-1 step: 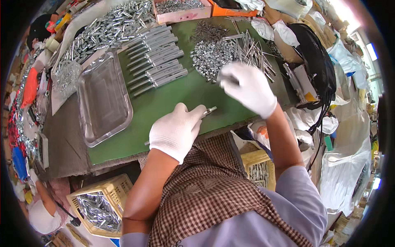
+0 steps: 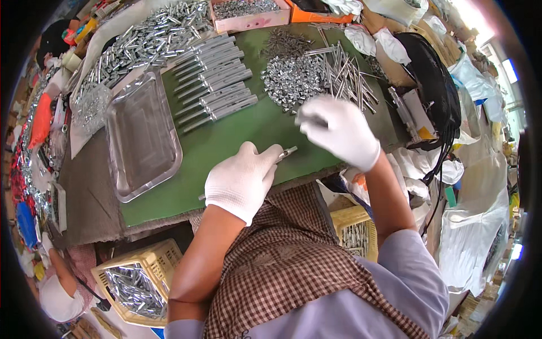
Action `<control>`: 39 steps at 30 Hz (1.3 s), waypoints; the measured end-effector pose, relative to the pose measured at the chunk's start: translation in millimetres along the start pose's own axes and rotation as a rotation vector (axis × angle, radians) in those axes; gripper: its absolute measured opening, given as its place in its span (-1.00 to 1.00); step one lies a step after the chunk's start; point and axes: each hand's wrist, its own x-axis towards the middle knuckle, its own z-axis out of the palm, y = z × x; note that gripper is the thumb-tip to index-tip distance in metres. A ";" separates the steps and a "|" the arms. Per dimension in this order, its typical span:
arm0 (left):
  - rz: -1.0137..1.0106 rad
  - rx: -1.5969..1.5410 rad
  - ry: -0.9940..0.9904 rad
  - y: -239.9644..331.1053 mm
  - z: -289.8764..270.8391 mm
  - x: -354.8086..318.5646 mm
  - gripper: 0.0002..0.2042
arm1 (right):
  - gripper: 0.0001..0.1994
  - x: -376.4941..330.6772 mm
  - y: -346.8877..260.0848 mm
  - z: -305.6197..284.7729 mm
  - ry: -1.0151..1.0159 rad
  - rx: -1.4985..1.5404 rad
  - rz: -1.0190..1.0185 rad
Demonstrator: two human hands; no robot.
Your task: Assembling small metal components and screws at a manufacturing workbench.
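The left hand (image 2: pixel 240 178) closed around a metal rod (image 2: pixel 288 153), apparently steadying it; the right hand (image 2: pixel 341 131) curled near small metal parts (image 2: pixel 288 82), contents unclear.

Head cam: left fisheye of the pair, worn on the person's head, pitched down. Close over the green tabletop (image 2: pixel 274 125), left hand (image 2: pixel 240 178) and right hand (image 2: pixel 341 133) near mid-frame; checked apron (image 2: pixel 271 260) at bottom centre. Upright, edges bowed.
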 end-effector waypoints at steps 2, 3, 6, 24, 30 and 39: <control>-0.001 -0.019 0.026 2.1 1.7 -0.4 -0.85 | -0.87 -15.4 -7.5 9.8 -0.032 0.087 0.017; 0.003 -0.022 0.023 2.6 2.0 -0.7 -0.85 | -0.85 -21.4 -10.2 15.8 -0.047 0.100 0.038; 0.031 -0.011 0.048 3.0 2.1 -0.9 -0.87 | -0.85 -28.1 -12.3 29.5 -0.014 0.094 0.055; -0.038 0.000 -0.017 4.1 0.1 0.2 -0.81 | -0.90 -24.0 -11.2 22.5 0.040 0.158 0.164; -0.049 -0.004 -0.041 5.6 -0.8 0.8 -0.80 | -0.80 -28.4 -7.6 24.2 0.079 -0.029 0.101; -0.014 0.003 0.008 4.5 0.3 -0.1 -0.86 | -0.88 -26.4 -19.2 24.4 0.008 -0.003 0.000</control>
